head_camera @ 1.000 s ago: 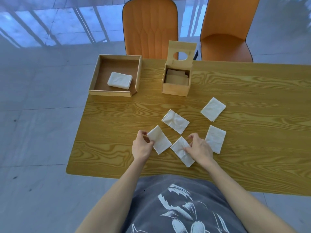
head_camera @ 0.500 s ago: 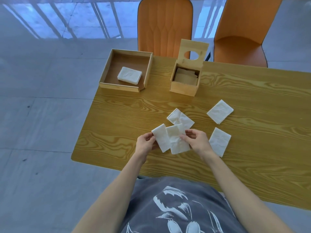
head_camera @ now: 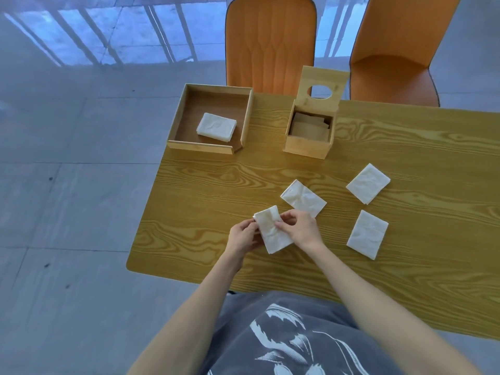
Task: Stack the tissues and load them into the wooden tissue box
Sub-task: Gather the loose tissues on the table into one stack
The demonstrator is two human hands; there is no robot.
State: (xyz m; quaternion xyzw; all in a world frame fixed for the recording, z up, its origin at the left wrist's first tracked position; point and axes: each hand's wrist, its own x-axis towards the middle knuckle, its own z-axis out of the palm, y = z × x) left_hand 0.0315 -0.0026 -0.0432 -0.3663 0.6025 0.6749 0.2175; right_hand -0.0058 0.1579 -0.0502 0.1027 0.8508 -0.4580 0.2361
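Both hands hold a small stack of white folded tissues (head_camera: pixel 272 234) just above the table near its front left. My left hand (head_camera: pixel 243 236) pinches the stack's left edge; my right hand (head_camera: pixel 300 228) grips its right side. Three more folded tissues lie flat on the table: one (head_camera: pixel 303 197) right behind my hands, one (head_camera: pixel 368 183) farther right, and one (head_camera: pixel 367 234) at the right of my right hand. The wooden tissue box (head_camera: pixel 309 131) stands at the back with its holed lid (head_camera: pixel 320 86) tipped up and open; brownish sheets lie inside.
A shallow wooden tray (head_camera: pixel 213 148) at the table's back left corner holds a stack of white tissues (head_camera: pixel 216 127). Two orange chairs (head_camera: pixel 270 41) stand behind the wooden table (head_camera: pixel 405 266). The table's left edge drops to a grey tiled floor.
Each hand took a tissue off the table, then brought them together. The two tissues now sit one on the other, held by both hands.
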